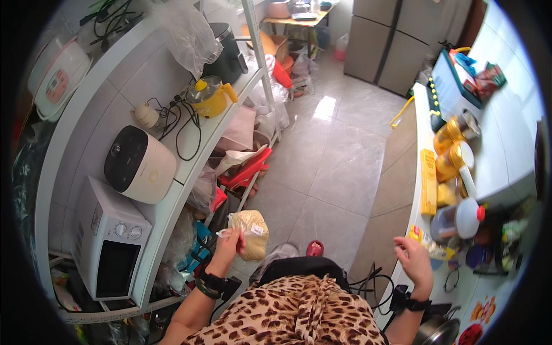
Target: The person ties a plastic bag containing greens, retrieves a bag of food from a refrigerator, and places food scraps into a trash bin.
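Note:
My left hand (233, 243) grips the gathered top of a clear plastic bag of pale yellow grain (254, 235), which bears a white label. The bag hangs beside the storage rack, above the tiled floor. On the other side, my right hand (413, 258) is raised by the counter edge with its fingers loosely bent, and nothing shows in it. Close to those fingers lies a yellow and white packet (427, 242) on the counter. A plastic jug with a red cap (459, 220) stands just beyond the packet.
At left, a white rack (189, 170) holds a microwave (112, 241), a rice cooker (142, 166) and a yellow electric pot (209, 97). Bags and a red item (248, 170) crowd its lower level. Yellow-lidded jars (453, 161) line the right counter. A grey refrigerator (384, 41) stands ahead.

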